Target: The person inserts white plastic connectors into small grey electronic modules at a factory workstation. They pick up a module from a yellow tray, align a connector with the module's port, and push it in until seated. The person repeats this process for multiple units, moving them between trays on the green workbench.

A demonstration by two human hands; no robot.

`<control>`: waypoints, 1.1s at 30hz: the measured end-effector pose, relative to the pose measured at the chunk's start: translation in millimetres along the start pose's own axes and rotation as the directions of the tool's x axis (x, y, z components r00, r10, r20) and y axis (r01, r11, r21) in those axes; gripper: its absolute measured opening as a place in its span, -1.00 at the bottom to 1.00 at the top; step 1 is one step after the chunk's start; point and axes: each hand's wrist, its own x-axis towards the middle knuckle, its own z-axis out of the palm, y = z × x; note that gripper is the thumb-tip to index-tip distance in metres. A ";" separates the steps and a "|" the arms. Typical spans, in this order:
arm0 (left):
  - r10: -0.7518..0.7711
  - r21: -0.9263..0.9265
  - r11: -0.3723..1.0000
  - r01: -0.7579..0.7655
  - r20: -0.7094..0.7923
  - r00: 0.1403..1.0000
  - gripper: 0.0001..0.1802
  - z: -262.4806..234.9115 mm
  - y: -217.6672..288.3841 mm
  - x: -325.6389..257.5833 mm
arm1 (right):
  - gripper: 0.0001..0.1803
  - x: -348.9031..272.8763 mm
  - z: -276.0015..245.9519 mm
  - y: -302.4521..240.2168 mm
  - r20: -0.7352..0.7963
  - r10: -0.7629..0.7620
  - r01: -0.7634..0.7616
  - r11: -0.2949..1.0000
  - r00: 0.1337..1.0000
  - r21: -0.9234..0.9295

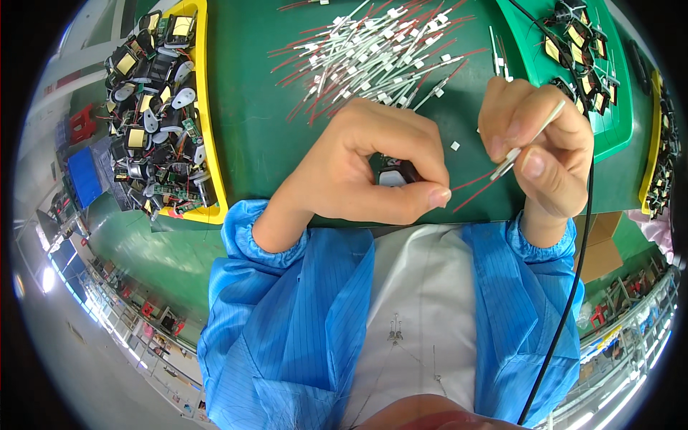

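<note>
Left hand (358, 168) closed on small black part (395, 173); right hand (539, 143) pinches 1 sleeved red wire (517, 150) just beside it. Wire not yet joined; big wire pile (373, 54) left, yellow tray (204, 107) w/ many parts.

**Green surface crowded with parts**

A green surface (251, 129) carries a yellow tray (204, 107) at its left, heaped with small black and yellow components. A loose pile of red wires with white sleeves (373, 50) spreads across the far middle. A green tray (616, 129) at right holds more black and yellow parts. One tiny white piece (455, 145) lies alone nearby.
</note>
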 end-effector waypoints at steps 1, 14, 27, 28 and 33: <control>-0.005 0.017 1.000 0.004 0.023 1.000 -0.94 -0.4 0.7 0.6 | -0.82 1.3 -3.8 0.4 0.014 -0.051 0.052 0.996 0.999 -0.079; 0.271 0.365 0.911 -0.191 -0.183 0.945 -0.51 2.9 -7.3 4.5 | -0.76 -7.1 -7.4 -3.4 0.099 -0.437 0.417 0.731 0.894 -0.540; 0.412 0.498 0.806 -0.319 -0.087 0.907 -0.44 1.8 -12.2 8.7 | -0.77 -9.0 -6.0 -5.4 0.154 -0.485 0.462 0.617 0.861 -0.637; 0.417 0.508 0.799 -0.324 -0.080 0.905 -0.44 1.6 -11.9 9.2 | -0.77 -9.6 -5.8 -5.5 0.160 -0.495 0.470 0.604 0.854 -0.643; 0.413 0.506 0.804 -0.313 -0.095 0.906 -0.44 3.1 -12.8 7.8 | -0.77 -13.4 -6.3 -7.6 0.217 -0.484 0.490 0.559 0.848 -0.669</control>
